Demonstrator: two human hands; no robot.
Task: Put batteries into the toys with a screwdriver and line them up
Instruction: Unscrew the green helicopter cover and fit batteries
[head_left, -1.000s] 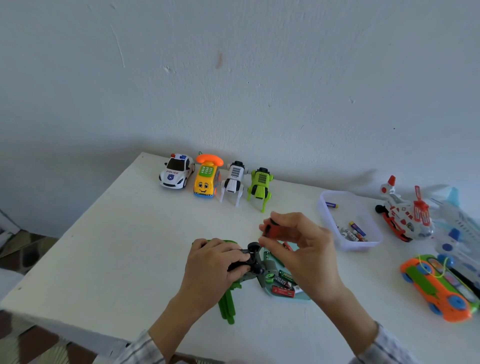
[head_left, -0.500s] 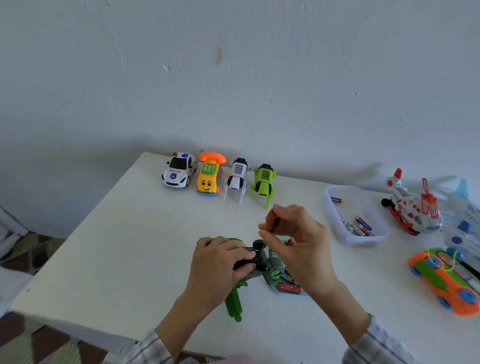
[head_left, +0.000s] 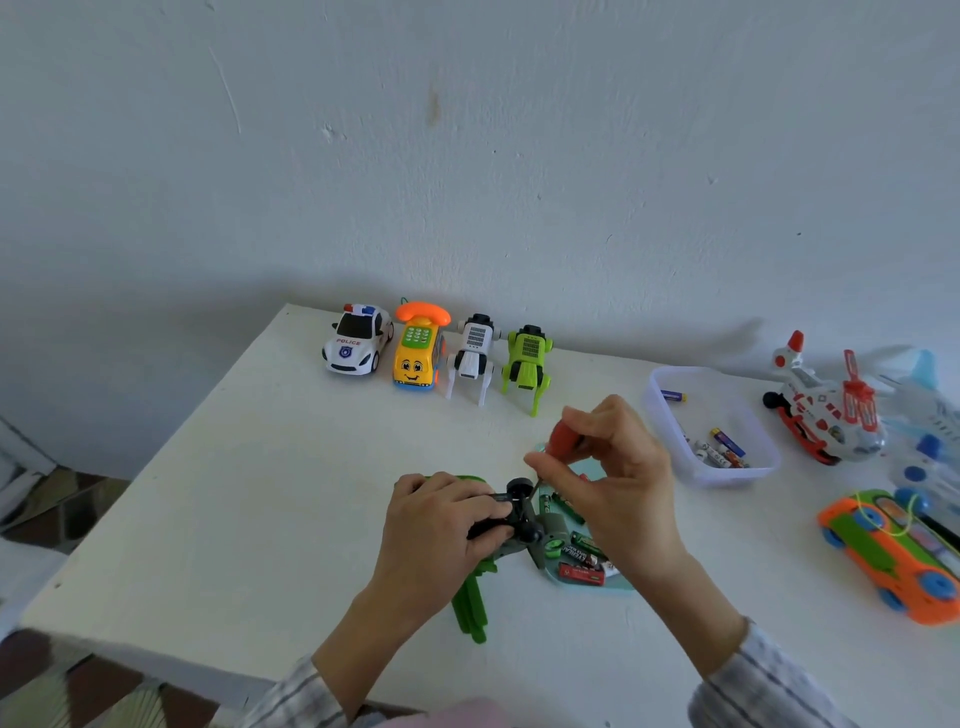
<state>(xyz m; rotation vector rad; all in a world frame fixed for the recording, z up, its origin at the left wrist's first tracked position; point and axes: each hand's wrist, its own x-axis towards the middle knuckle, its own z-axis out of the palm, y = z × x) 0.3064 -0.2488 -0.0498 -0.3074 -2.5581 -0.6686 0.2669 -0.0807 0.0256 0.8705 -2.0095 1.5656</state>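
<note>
My left hand (head_left: 441, 525) grips a green toy with black wheels (head_left: 519, 514) lying on the white table (head_left: 234, 493); its green blades (head_left: 470, 608) stick out toward me. My right hand (head_left: 618, 478) pinches a red-handled screwdriver (head_left: 563, 439), its tip pointing down at the toy. Loose green and red batteries (head_left: 584, 558) lie on a pale blue lid under my right wrist. A police car (head_left: 356, 338), yellow phone toy (head_left: 418, 351), white robot dog (head_left: 472, 356) and green robot dog (head_left: 527, 364) stand in a row at the back.
A clear tub (head_left: 753, 467) with several batteries sits right of my hands. A red and white helicopter (head_left: 821, 410), a pale blue plane (head_left: 930, 415) and an orange and green car (head_left: 893, 556) lie at the right edge. The table's left edge drops to the floor.
My right hand has lifted a little with the screwdriver and tilted it over the toy. The view has shifted slightly; my left hand keeps its grip.
</note>
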